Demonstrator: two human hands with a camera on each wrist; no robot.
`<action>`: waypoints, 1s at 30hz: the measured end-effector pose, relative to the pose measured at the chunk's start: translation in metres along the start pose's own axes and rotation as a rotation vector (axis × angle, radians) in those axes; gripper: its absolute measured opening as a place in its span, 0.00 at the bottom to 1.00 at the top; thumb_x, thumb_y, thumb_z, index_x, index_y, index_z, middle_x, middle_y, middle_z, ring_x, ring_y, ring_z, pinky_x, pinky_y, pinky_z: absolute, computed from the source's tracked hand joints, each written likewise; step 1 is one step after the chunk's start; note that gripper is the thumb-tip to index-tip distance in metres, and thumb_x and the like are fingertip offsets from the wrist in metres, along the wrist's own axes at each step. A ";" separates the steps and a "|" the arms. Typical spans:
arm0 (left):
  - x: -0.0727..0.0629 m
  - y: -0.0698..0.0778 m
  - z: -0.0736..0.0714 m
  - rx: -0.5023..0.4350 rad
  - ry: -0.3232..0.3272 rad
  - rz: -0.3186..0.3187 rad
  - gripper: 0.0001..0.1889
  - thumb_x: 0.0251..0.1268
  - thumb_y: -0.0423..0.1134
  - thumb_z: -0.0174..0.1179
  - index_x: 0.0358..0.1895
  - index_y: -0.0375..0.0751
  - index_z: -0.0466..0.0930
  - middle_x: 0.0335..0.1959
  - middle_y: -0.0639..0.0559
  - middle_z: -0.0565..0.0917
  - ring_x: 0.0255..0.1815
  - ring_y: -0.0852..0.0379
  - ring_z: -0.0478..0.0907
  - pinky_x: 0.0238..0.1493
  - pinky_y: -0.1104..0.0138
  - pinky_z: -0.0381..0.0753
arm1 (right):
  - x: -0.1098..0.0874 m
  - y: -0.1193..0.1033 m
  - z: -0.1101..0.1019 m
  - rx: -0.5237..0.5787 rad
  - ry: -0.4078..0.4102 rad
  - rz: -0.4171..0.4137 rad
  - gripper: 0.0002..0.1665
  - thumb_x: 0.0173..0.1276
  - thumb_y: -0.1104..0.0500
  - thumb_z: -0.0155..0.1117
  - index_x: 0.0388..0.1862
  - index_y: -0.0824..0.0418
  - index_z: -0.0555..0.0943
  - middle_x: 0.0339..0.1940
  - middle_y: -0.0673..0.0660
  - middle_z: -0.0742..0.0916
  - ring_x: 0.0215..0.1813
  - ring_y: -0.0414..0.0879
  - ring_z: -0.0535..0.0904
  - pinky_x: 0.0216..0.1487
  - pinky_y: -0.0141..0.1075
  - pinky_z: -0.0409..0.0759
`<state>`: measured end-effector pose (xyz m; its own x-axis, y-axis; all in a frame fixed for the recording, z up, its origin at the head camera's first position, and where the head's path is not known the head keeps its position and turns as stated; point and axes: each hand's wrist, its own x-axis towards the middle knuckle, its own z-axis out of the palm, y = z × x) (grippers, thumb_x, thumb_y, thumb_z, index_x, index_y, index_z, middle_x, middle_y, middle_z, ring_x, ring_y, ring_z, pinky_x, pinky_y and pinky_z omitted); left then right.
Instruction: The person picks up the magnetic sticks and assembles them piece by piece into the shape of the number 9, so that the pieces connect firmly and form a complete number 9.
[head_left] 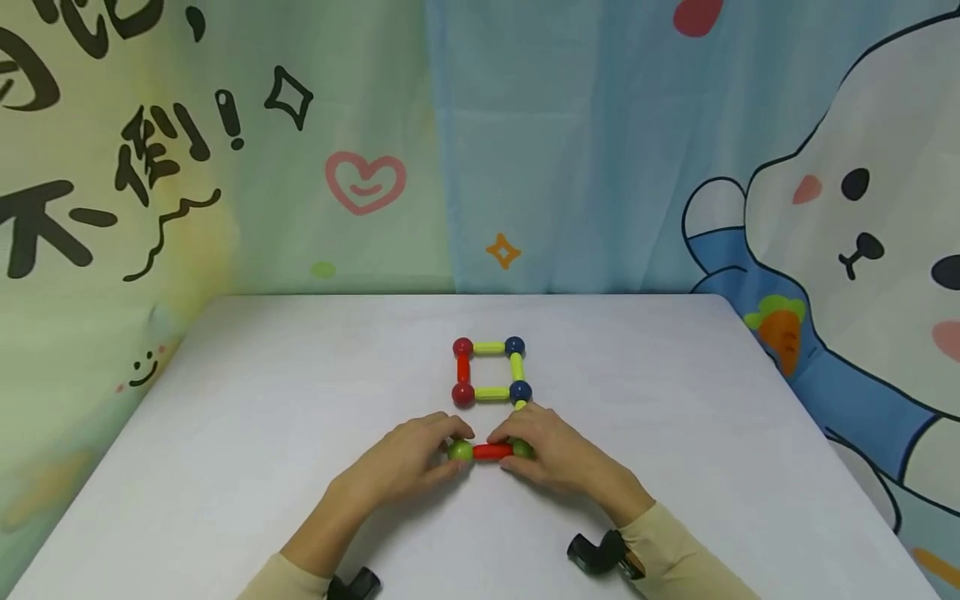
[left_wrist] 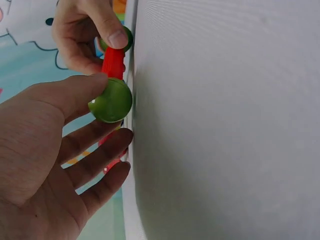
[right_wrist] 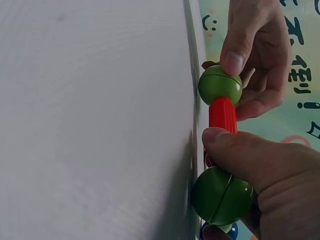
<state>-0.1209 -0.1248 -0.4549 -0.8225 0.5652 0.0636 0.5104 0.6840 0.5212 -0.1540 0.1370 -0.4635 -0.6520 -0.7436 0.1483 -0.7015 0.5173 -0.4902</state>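
Low at the table's middle, a red rod [head_left: 492, 452] joins two green balls, one at each end. My left hand [head_left: 411, 457] pinches the left green ball [left_wrist: 111, 100] between thumb and fingers, its other fingers spread below. With thumb and index finger my right hand [head_left: 558, 450] grips the rod near the right green ball [right_wrist: 223, 195], partly covering that ball in the head view. Just beyond the hands lies a square of rods with two red balls [head_left: 463, 394] and two blue balls [head_left: 520, 392]. A yellow-green rod [head_left: 521, 405] runs from the near blue ball toward my right hand, which hides its lower part.
The white table [head_left: 300, 367] stretches around the pieces on all sides. Behind it hangs a printed curtain [head_left: 555, 167]. Black wrist devices [head_left: 597, 554] sit at both sleeves, close over the table's near part.
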 end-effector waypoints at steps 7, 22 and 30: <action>-0.002 0.001 0.004 0.018 0.002 0.005 0.17 0.68 0.40 0.68 0.58 0.48 0.80 0.49 0.58 0.84 0.45 0.63 0.80 0.52 0.61 0.82 | -0.004 -0.002 0.002 0.029 -0.011 0.023 0.16 0.68 0.56 0.74 0.54 0.49 0.85 0.49 0.42 0.88 0.53 0.41 0.76 0.56 0.41 0.76; -0.008 -0.001 0.001 0.003 0.009 -0.047 0.19 0.70 0.47 0.67 0.61 0.52 0.80 0.52 0.61 0.82 0.47 0.63 0.79 0.52 0.61 0.82 | -0.009 -0.008 0.002 0.042 0.059 -0.010 0.19 0.70 0.53 0.72 0.58 0.51 0.85 0.56 0.43 0.87 0.59 0.43 0.77 0.60 0.46 0.78; -0.014 -0.012 -0.012 -0.009 0.067 -0.087 0.19 0.72 0.46 0.65 0.63 0.50 0.80 0.56 0.56 0.82 0.46 0.60 0.80 0.51 0.61 0.83 | -0.016 -0.004 -0.004 0.036 0.098 0.099 0.22 0.72 0.51 0.69 0.64 0.50 0.80 0.62 0.46 0.81 0.66 0.46 0.75 0.66 0.52 0.76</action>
<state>-0.1181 -0.1464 -0.4519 -0.8785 0.4719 0.0742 0.4345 0.7246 0.5350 -0.1420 0.1484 -0.4607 -0.7439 -0.6437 0.1797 -0.6225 0.5694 -0.5369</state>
